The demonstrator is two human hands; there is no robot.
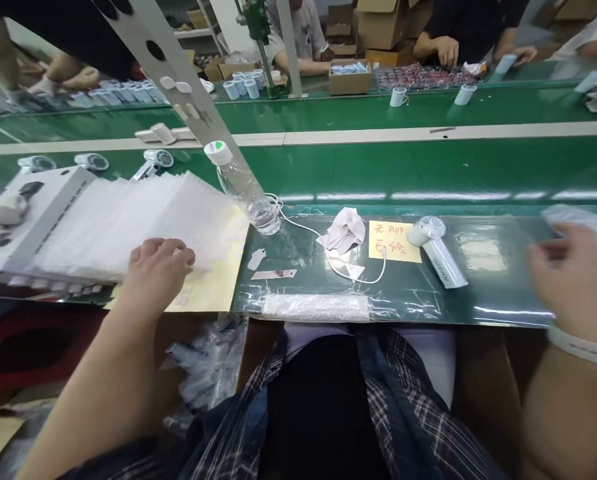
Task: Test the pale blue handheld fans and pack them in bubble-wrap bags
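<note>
My left hand (161,273) rests on the near right edge of a stack of thin white foam sleeves (128,220). Its fingers are curled, and a bit of white shows between them. At the right edge, my right hand (571,273) is smeared by motion, its fingers against a pale, translucent plastic-wrapped item (588,223). What that wrap contains, and whether the fingers grip it, I cannot make out. Between my hands, a light-coloured handheld fan (443,260) lies with its head on a yellow note (385,243) bearing red handwriting.
A water bottle (243,190) stands by a slanted metal post (178,87). A white cable (358,280), a crumpled cloth (347,230) and a strip of clear wrap (315,307) lie on the green bench (298,253). More fans (158,160) lie behind the sleeves. Several co-workers sit across.
</note>
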